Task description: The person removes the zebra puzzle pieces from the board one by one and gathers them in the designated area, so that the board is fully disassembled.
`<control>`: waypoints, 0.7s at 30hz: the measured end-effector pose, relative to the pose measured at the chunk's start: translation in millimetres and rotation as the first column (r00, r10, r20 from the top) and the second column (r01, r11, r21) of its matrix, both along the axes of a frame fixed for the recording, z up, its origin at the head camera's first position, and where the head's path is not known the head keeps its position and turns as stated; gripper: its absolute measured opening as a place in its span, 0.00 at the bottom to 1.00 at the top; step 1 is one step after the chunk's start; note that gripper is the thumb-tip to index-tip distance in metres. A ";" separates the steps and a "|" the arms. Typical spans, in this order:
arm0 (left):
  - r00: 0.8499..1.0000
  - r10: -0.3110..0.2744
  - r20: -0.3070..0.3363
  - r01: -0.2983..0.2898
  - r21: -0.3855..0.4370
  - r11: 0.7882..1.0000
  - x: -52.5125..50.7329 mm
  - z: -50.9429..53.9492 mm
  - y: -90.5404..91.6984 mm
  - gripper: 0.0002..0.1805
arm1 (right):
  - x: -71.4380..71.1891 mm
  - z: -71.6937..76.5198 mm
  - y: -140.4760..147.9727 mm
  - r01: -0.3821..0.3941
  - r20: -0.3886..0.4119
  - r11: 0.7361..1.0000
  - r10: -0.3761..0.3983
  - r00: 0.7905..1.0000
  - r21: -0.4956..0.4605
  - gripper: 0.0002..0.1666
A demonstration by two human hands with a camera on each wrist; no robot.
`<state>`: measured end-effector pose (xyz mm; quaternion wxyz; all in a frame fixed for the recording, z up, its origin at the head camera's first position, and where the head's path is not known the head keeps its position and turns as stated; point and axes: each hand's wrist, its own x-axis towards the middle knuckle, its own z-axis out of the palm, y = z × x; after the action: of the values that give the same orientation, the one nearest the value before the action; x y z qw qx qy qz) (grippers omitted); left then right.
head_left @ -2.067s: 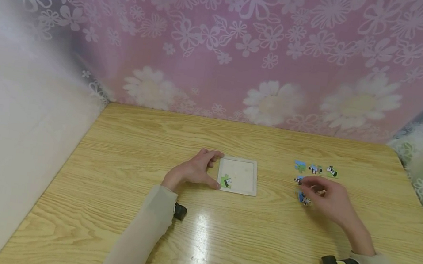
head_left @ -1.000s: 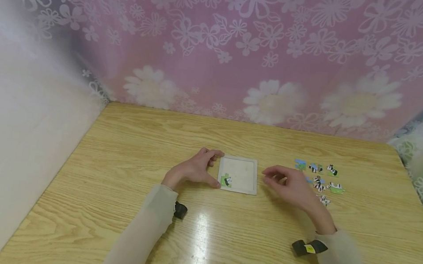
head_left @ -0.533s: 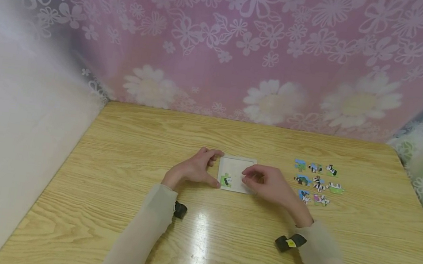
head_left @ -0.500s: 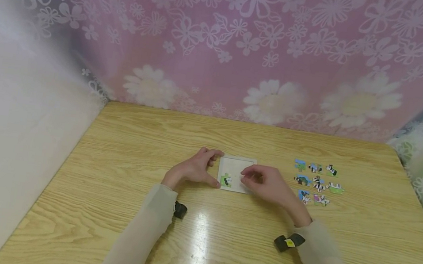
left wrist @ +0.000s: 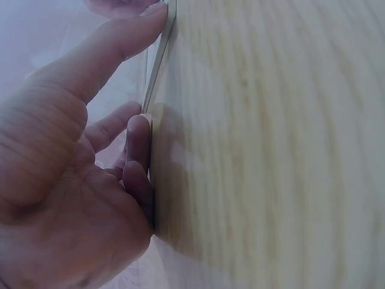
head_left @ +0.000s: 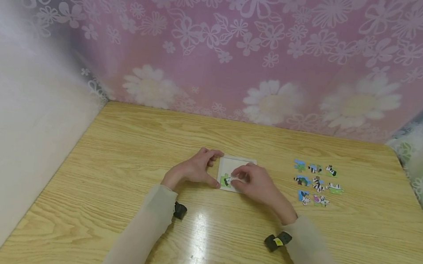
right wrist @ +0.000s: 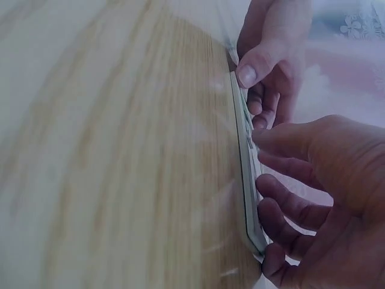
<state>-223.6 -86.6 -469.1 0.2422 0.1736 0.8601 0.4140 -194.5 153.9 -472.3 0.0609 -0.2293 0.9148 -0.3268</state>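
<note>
A square white puzzle tray (head_left: 244, 190) lies on the table, with a green panda jigsaw piece (head_left: 224, 180) in its near left corner. My left hand (head_left: 194, 168) holds the tray's left side, thumb at the near corner and index finger at the far one. Over the tray, my right hand (head_left: 254, 183) has its bent fingertips at the right edge of the jigsaw piece. No other piece shows in those fingers. In the right wrist view, the right thumb (right wrist: 283, 139) reaches the tray's rim near the left hand. Fingers partly hide the tray's middle.
Several loose jigsaw pieces (head_left: 318, 184) lie in rows on the table to the right of the tray. The wooden table (head_left: 146, 137) meets a pink flowered curtain (head_left: 213, 61) at the back. Pale cloth (head_left: 16, 124) hangs along the left side.
My right hand has moved left from the loose pieces, across the tray's right side, to the piece in the corner. The left hand and the tray stay in place.
</note>
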 end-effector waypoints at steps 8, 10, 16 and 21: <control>1.000 -0.002 0.007 0.002 0.006 1.000 0.2 0.1 0.1 0.51 | 2.4 2.0 -5.1 0.004 -0.012 1.000 -0.004 1.000 0.018 0.07; 1.000 -0.003 0.009 0.003 0.006 1.000 -0.1 -0.4 0.1 0.51 | 2.8 2.2 -5.7 0.009 -0.009 1.000 -0.009 1.000 0.018 0.06; 1.000 0.001 0.013 -0.001 0.002 1.000 0.0 -0.8 0.4 0.52 | 2.9 2.5 -5.1 0.033 0.052 0.999 -0.032 0.998 -0.023 0.05; 1.000 0.008 0.009 -0.008 0.004 1.000 0.1 -0.5 0.7 0.52 | 3.7 4.1 -4.2 0.053 0.117 0.994 -0.042 0.992 -0.095 0.03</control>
<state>-223.6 -85.9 -469.6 0.2442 0.1687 0.8587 0.4178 -190.8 149.7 -468.2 0.0943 -0.1911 0.8979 -0.3852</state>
